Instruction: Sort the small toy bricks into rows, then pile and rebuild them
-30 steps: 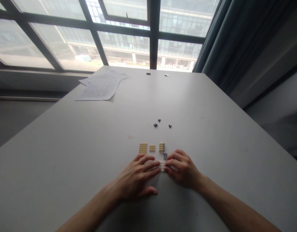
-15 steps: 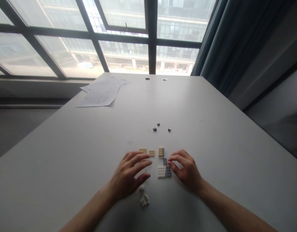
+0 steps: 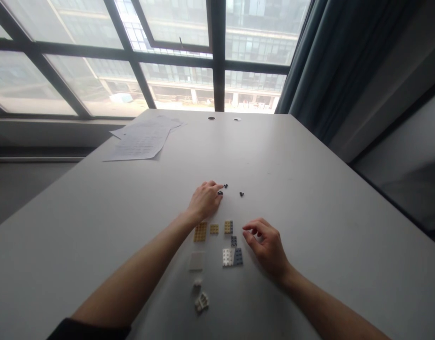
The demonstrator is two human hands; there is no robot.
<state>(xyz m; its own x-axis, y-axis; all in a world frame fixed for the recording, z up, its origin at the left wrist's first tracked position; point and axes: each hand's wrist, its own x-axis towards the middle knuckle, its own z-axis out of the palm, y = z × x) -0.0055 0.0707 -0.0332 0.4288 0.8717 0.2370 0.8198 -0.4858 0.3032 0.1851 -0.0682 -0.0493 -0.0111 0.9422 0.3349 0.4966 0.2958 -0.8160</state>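
Note:
My left hand (image 3: 205,199) is stretched forward over the table, thumb and index finger apart around a small black piece (image 3: 220,192). Just beyond its fingertips lies another small black piece (image 3: 226,186), and a third black piece (image 3: 241,194) sits to the right. My right hand (image 3: 265,241) hovers with loosely curled fingers, thumb and index apart, holding nothing. Left of it are a small dark grey brick plate (image 3: 233,241), a tan-and-grey plate (image 3: 228,227) and a white-and-grey plate (image 3: 232,257). A larger tan plate (image 3: 200,232), partly behind my left forearm, and a small tan plate (image 3: 214,229) lie nearby.
A flat white tile (image 3: 196,260), a small white piece (image 3: 197,283) and a white cluster of parts (image 3: 202,302) lie nearer me. Paper sheets (image 3: 139,139) rest at the table's far left. Windows (image 3: 178,85) and a dark curtain (image 3: 309,80) stand beyond.
My left hand has moved forward from above the tan plates to the black pieces, uncovering the white tile. My right hand has drawn slightly away from the small dark grey plate.

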